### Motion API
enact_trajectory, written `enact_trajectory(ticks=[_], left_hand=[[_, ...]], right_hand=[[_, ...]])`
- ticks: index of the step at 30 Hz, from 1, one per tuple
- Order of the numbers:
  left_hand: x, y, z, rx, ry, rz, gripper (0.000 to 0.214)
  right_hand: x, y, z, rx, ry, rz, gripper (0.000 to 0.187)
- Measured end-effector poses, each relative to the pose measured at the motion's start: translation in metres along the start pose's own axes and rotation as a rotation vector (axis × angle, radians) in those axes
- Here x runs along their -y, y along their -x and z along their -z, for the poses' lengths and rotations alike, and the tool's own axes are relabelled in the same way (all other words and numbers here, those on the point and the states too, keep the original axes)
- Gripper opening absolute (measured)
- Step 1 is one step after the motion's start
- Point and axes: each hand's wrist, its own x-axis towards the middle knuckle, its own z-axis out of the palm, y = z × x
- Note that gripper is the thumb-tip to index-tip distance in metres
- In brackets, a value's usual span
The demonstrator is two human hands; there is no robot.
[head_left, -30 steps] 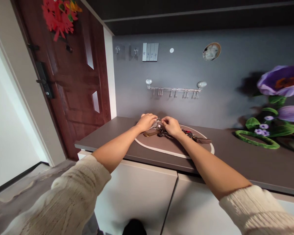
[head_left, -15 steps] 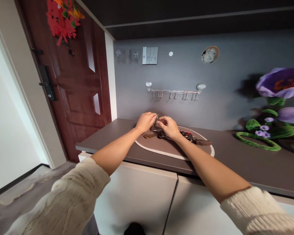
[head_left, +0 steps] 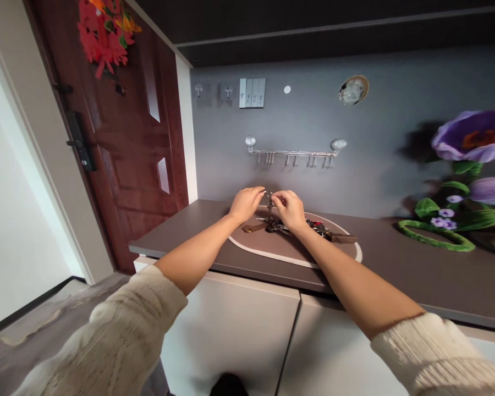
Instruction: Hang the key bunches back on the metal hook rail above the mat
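Observation:
Above the oval brown mat [head_left: 280,253], my left hand [head_left: 246,203] pinches one side of a small metal key ring [head_left: 268,194]. My right hand [head_left: 291,210] has thumb and fingertips closed at its other side, with small metal pieces hanging below. A heap of keys and dark fobs [head_left: 319,229] lies on the mat, partly hidden behind my right hand and wrist. A brown strap [head_left: 254,227] sticks out of the heap on the left, and a dark brown strap [head_left: 343,238] on the right.
A clear hook rail [head_left: 292,153] is fixed to the grey wall behind my hands. Purple plush flowers [head_left: 476,143] stand on the right of the counter [head_left: 400,275]. A dark red door [head_left: 127,143] is at left; a dark cabinet [head_left: 334,27] overhangs the counter.
My right hand has shifted slightly right and up, turning a little. The gap between the fingertips is wider, and the key ring shows more plainly between them. My left hand stays nearly in place.

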Motion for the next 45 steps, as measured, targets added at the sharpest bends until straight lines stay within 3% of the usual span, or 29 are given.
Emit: enact_trajectory(ticks=[5,14,20,24,34,45], left_hand=[[-0.003,0.001,0.004,0.042,0.052,0.032,0.029],[-0.007,0.003,0.001,0.126,0.327,0.116,0.026],[-0.011,0.003,0.001,0.188,0.354,0.088,0.021],[-0.014,0.002,0.003,0.159,0.353,0.048,0.021],[-0.019,0.000,0.004,0.107,0.508,0.128,0.024],[-0.020,-0.001,0.004,0.030,0.657,0.270,0.018]], right_hand=[[-0.002,-0.004,0.003,-0.070,0.012,-0.004,0.016],[0.001,-0.004,0.003,-0.044,-0.068,-0.071,0.020],[0.003,-0.003,0.003,-0.043,-0.099,-0.071,0.023],[0.004,-0.005,0.003,-0.034,-0.073,-0.074,0.021],[0.014,-0.006,0.008,0.018,-0.028,-0.023,0.022],[0.008,-0.004,0.000,0.022,-0.375,-0.224,0.033]])
